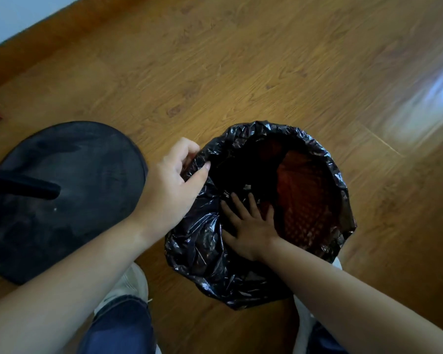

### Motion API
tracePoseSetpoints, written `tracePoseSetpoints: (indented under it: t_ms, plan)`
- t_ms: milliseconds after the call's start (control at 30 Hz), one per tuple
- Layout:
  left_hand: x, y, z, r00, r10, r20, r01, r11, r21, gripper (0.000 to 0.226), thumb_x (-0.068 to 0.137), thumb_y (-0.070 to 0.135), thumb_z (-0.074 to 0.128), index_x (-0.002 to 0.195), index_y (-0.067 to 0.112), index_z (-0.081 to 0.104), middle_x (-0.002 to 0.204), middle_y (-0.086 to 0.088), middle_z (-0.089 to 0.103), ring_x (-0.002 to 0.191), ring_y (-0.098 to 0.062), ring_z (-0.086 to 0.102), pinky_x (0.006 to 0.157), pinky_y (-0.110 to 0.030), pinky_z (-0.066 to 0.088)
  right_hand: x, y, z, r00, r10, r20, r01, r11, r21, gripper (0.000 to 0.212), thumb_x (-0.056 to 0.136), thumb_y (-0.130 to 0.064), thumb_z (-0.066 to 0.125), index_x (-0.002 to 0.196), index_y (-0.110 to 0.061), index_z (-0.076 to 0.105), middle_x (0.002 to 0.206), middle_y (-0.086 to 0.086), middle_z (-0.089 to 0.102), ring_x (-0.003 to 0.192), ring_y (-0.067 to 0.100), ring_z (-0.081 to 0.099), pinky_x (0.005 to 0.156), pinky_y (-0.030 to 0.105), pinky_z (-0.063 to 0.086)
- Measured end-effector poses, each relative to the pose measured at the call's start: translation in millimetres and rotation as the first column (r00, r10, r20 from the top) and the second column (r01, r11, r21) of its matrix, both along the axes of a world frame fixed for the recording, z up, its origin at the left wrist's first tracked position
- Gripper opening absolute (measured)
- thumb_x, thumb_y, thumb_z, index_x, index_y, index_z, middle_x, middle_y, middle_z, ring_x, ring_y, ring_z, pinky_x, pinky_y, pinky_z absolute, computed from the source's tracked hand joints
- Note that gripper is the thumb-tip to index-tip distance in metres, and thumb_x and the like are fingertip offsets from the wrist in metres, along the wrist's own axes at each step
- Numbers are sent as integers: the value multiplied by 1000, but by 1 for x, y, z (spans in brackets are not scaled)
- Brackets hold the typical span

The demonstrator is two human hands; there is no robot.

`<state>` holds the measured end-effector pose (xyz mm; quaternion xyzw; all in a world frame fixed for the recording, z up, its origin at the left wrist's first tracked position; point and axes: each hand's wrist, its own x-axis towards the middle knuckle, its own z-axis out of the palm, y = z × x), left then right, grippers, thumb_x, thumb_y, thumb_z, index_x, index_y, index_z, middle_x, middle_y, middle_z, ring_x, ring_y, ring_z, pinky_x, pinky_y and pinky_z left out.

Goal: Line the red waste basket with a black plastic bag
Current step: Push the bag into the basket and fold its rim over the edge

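Note:
A red mesh waste basket (306, 205) stands on the wooden floor in front of my feet. A crinkled black plastic bag (202, 249) is draped over its rim and hangs down its outside; the red mesh wall still shows inside on the right. My left hand (174, 180) grips the bag's edge at the basket's left rim, thumb and fingers curled over the plastic. My right hand (248, 223) reaches down inside the basket, fingers spread flat, pressing the bag against the near inner wall.
A round black base (62, 200) with a black pole (21, 185) sits on the floor just left of the basket. My white shoes (131, 284) and blue trouser legs are at the bottom. A pale wall (16, 14) runs along the upper left.

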<state>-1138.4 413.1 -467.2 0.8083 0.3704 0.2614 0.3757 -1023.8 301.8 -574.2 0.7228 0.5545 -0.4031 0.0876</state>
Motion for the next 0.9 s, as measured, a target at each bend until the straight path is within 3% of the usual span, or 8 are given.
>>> tracePoseSetpoints:
  t_ms: [67, 200, 300, 433, 500, 567, 700, 900]
  plan:
    - [-4, -2, -5, 999, 36, 15, -36, 999, -5, 16, 84, 24, 55, 77, 30, 42, 62, -17, 40, 54, -29, 38, 50, -38, 33, 8, 2, -4, 996, -8, 85, 8, 1000, -5, 71, 84, -68, 14, 142, -34, -11, 151, -5, -23, 133, 28, -29, 105, 60, -11]
    - [-10, -8, -11, 999, 53, 4, -53, 998, -19, 13, 85, 25, 52, 82, 31, 41, 63, -2, 41, 59, -27, 39, 51, -29, 33, 24, 4, -6, 970, 25, 241, -34, 999, 33, 72, 85, -68, 14, 143, -31, -8, 153, -4, -17, 135, 29, -25, 107, 59, -7]
    - [-12, -10, -13, 997, 51, -53, -48, 998, 48, 14, 87, 21, 55, 89, 23, 41, 57, -14, 43, 48, -22, 38, 44, -32, 34, 30, 5, 0, 964, 61, 260, -87, 992, 89, 70, 88, -64, 20, 144, -29, -4, 154, -4, -14, 137, 29, -21, 107, 58, -5]
    - [-12, -12, -11, 993, 55, -105, -44, 993, 109, 18, 87, 14, 57, 88, 20, 41, 48, 8, 28, 41, -12, 36, 36, -16, 24, 34, -1, 21, 999, -28, -30, 36, 944, 327, 57, 94, -48, 30, 144, -30, 9, 155, -9, -4, 138, 19, -16, 109, 53, -7]
    - [-13, -13, -10, 991, 81, -107, -70, 993, 98, 17, 87, 12, 57, 87, 18, 41, 48, 10, 28, 40, -11, 36, 36, -13, 24, 27, -6, 36, 930, -176, -323, 284, 901, 328, 54, 94, -47, 31, 143, -35, 12, 154, -13, 1, 138, 13, -14, 109, 50, -8]
    - [-13, -14, -10, 990, 101, -95, -94, 993, 78, 17, 87, 10, 57, 86, 17, 42, 50, 5, 33, 40, -10, 37, 37, -11, 25, 14, -8, 47, 832, -254, -493, 420, 869, 261, 54, 92, -51, 30, 141, -40, 11, 153, -16, 3, 138, 9, -12, 109, 49, -9]
    - [-9, -15, -7, 993, 72, -90, -65, 995, 82, 19, 86, 7, 58, 86, 16, 41, 50, 10, 32, 40, -6, 38, 37, -9, 24, -18, -2, 44, 889, -155, -430, 266, 941, 211, 54, 91, -57, 20, 140, -46, -1, 153, -16, -6, 137, 14, -19, 104, 53, -18]
    - [-13, -12, -11, 992, 96, -87, -91, 994, 56, 21, 86, 6, 58, 84, 17, 40, 50, 13, 25, 38, -6, 36, 36, -8, 22, -26, 13, 20, 935, -193, -297, 229, 969, 90, 54, 90, -59, 8, 139, -42, -9, 152, -11, -15, 135, 21, -26, 101, 56, -23]
